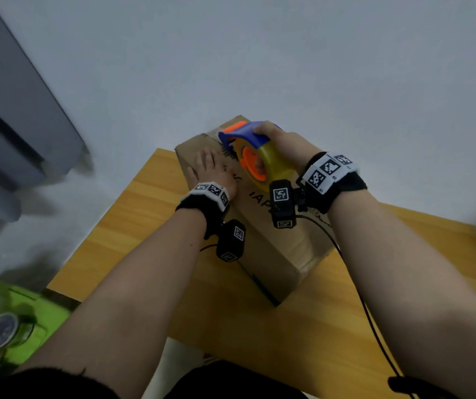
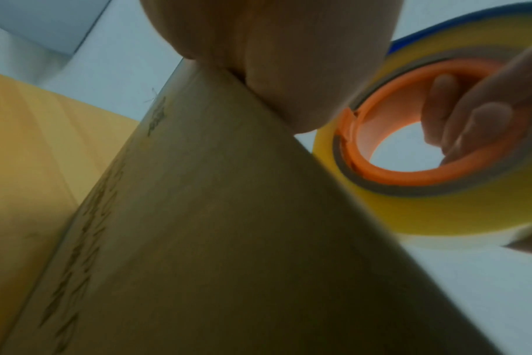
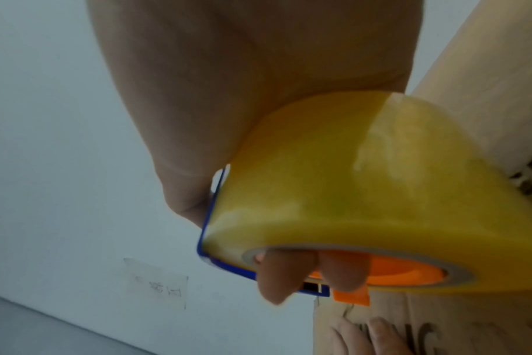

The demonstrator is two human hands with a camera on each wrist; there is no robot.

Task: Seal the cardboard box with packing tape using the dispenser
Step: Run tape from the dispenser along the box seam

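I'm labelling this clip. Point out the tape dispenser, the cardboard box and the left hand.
tape dispenser (image 1: 249, 133): head view, blue frame.
cardboard box (image 1: 271, 243): head view, top face.
left hand (image 1: 209, 168): head view, back of hand.

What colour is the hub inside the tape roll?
Orange hub; the left wrist view shows it best.

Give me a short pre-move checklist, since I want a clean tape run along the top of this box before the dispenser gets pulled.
1. Box steadied: ok. The left hand presses flat on the cardboard box.
2. Dispenser gripped: ok. The right hand holds the tape dispenser, fingers curled through the orange core.
3. Dispenser at the far end of the top: ok, it sits near the far edge.
4. Tape end stuck to the cardboard: cannot tell, the contact spot is hidden.
5. Left hand off the tape path: not ok, it lies right beside the toothed blade.
6. Box resting fully on the wooden table: ok.
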